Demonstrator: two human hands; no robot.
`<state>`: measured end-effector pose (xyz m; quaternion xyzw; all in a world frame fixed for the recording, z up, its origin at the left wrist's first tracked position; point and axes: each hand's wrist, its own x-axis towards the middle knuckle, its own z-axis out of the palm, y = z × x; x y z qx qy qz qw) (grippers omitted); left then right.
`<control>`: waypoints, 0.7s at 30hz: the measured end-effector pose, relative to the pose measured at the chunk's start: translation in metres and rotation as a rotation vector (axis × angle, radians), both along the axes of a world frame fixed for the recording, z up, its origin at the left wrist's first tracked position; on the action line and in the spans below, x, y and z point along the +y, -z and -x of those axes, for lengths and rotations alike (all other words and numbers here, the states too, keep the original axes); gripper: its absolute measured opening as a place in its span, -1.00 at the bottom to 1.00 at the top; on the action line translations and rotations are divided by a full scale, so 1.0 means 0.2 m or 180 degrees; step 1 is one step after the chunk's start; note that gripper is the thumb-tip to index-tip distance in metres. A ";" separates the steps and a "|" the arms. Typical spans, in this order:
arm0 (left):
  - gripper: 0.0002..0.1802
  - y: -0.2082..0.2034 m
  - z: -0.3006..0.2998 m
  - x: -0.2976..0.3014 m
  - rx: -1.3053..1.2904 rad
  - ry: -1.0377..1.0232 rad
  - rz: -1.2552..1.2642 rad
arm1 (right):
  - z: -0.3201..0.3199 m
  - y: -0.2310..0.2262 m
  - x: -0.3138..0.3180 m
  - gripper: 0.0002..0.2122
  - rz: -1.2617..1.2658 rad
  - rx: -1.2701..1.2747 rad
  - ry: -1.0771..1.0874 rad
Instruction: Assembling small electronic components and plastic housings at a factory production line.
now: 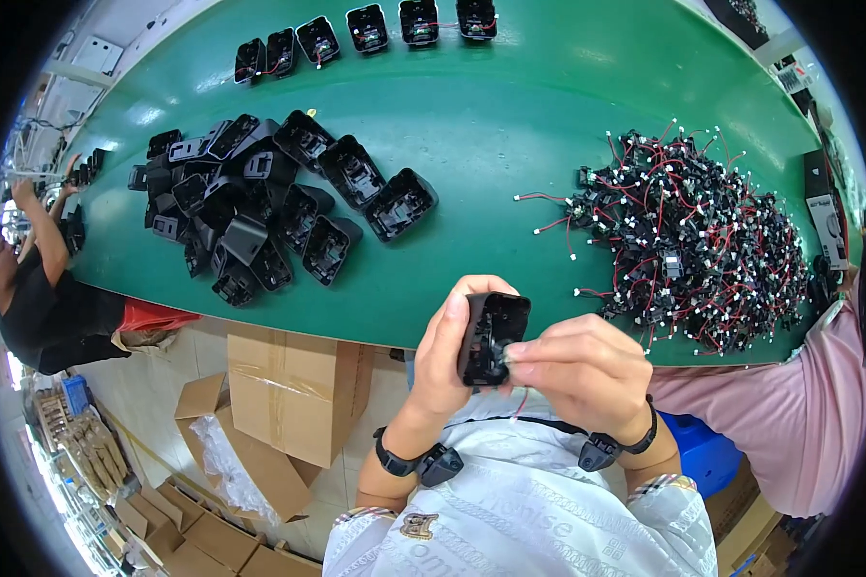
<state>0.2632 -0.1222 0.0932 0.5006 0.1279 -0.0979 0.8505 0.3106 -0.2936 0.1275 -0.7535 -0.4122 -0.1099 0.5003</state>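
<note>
My left hand (445, 348) is closed around a black plastic housing (496, 322), held tilted with its hollow side up, just off the near edge of the table. At the housing's lower right, my right hand (587, 365) pinches a small wired part (503, 352) against the opening. Its shape is mostly hidden by the fingers. A thin red wire (521, 406) hangs below them. Left of my hands lies a heap of similar black housings (250, 207). A large pile of small black parts with red wires and white connectors (693, 240) lies to the right.
Along the far side of the green table (481, 144) several housings with wires (368, 29) stand in a row. Cardboard boxes (293, 389) are on the floor at left. One co-worker (43, 279) works at far left; another person's pink clothing (770, 413) is close on my right.
</note>
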 end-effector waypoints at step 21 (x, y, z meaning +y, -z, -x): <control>-0.31 0.04 0.00 -0.04 -0.0998 -0.0584 -0.0978 | 0.03 -0.01 0.04 -0.68 0.0326 0.0104 0.0033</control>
